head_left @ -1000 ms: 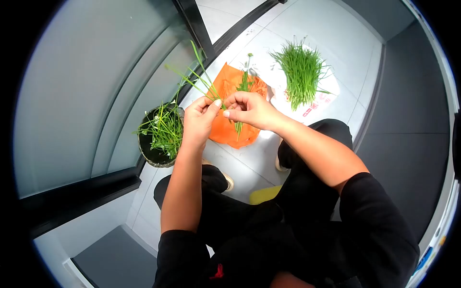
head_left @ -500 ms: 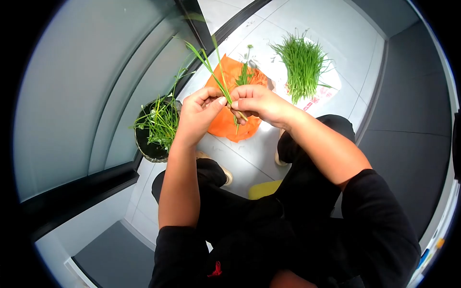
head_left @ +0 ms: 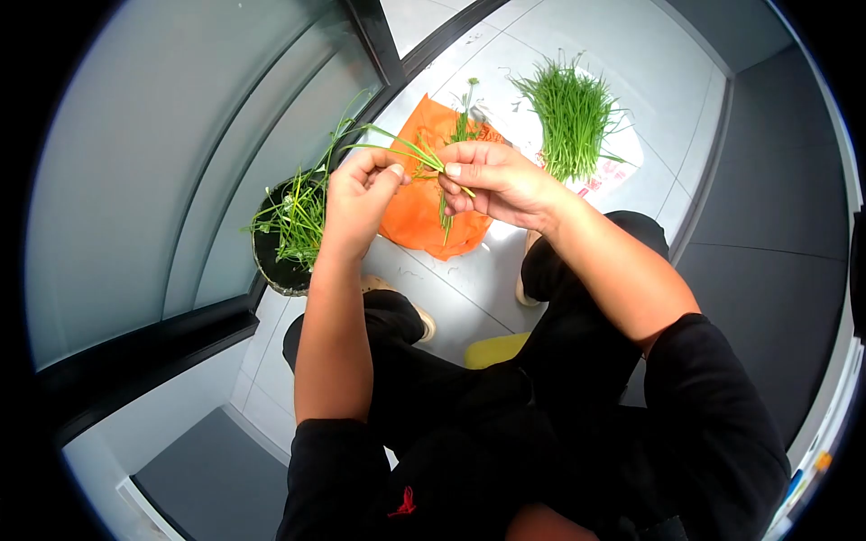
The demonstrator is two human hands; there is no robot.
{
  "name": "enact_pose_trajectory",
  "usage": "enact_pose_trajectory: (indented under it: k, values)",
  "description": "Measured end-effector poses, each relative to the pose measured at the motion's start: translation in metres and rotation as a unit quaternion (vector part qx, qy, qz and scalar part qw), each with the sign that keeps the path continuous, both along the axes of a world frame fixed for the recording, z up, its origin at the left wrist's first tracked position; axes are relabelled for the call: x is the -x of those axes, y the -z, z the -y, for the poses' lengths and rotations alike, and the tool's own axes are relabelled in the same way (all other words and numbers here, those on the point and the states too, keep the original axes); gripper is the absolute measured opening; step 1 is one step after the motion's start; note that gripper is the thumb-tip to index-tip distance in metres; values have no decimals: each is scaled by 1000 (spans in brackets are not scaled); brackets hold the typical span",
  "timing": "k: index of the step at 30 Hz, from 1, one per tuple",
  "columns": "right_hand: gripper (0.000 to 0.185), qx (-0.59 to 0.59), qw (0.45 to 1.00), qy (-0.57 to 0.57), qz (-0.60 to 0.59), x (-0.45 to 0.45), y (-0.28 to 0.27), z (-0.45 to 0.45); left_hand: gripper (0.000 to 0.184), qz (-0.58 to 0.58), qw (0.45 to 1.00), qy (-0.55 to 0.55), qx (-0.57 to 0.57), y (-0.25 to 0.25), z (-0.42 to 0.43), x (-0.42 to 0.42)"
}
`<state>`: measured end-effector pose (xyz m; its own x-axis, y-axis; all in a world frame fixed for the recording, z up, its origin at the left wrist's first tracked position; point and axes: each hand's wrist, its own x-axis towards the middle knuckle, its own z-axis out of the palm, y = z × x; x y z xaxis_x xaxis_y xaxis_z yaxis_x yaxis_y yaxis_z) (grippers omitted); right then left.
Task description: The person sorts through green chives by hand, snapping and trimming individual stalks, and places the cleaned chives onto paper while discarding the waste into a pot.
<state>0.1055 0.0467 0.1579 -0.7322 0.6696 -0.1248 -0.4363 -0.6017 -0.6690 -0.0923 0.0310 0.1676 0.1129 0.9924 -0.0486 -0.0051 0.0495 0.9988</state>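
My right hand (head_left: 505,183) pinches a few garlic chives (head_left: 420,153), their green blades pointing left and the pale ends poking out below the fingers. Just to the left, my left hand (head_left: 359,200) has thumb and forefinger pressed together close to the blades; whatever is between its fingertips is too small to make out. Under both hands an orange plastic bag (head_left: 422,228) lies on the floor, with a small bunch of green stalks (head_left: 464,128) on it, one tipped by a bud.
A thick bundle of chives (head_left: 573,126) lies on a white printed bag (head_left: 624,144) at the back right. Left of my hands stands a dark bucket (head_left: 278,273) with loose green stalks (head_left: 298,216), beside a frosted glass panel (head_left: 180,162). My knees and shoes are below.
My hands have moved apart. The right hand now has the chives by itself, the blades tilting lower to the left, while the left hand has drawn back slightly.
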Motion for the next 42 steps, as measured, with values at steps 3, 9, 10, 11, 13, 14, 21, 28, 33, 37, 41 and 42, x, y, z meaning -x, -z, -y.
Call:
enact_pose_trajectory:
  k: [3, 9, 10, 11, 13, 14, 21, 28, 33, 37, 41, 42]
  values:
    - [19, -5, 1000, -5, 14, 1, 0, 2, 16, 8, 999, 39, 21, 0, 2, -11]
    - [16, 0, 999, -4, 36, 0, -2, 2, 20, 74, 994, 82, 24, 2, 2, -13]
    - [16, 1, 999, -4, 36, -1, -1, 2, 20, 74, 994, 82, 24, 2, 3, -14]
    - [17, 3, 999, -7, 39, -2, 0, 2, 17, 66, 995, 79, 9, 1, 4, -15]
    - [18, 6, 999, -10, 43, -3, 1, 1, 15, 58, 995, 77, -5, 0, 6, -15]
    - [18, 2, 999, -13, 42, -4, 1, 1, 13, 48, 996, 72, -11, -1, 6, -16]
    - [26, -5, 999, 24, 34, -2, -9, 1, 11, 0, 999, 36, -21, -4, 6, -13]
    - [30, -53, 990, 81, 99, -3, -10, 1, 10, -15, 999, -23, -40, -2, 0, -2]
    - [35, -139, 969, 114, 171, 0, -17, 5, 12, -39, 999, -18, -14, 1, 4, -11]
    - [32, -160, 963, 135, 172, 3, -12, 5, 14, 68, 995, 65, 24, -5, 15, -28]
    - [30, -176, 959, 151, 160, 4, -7, 5, 14, 74, 995, 58, 45, 1, 12, -26]
    - [30, -183, 956, 155, 170, 4, -6, 4, 14, 74, 995, 57, 45, 1, 12, -26]
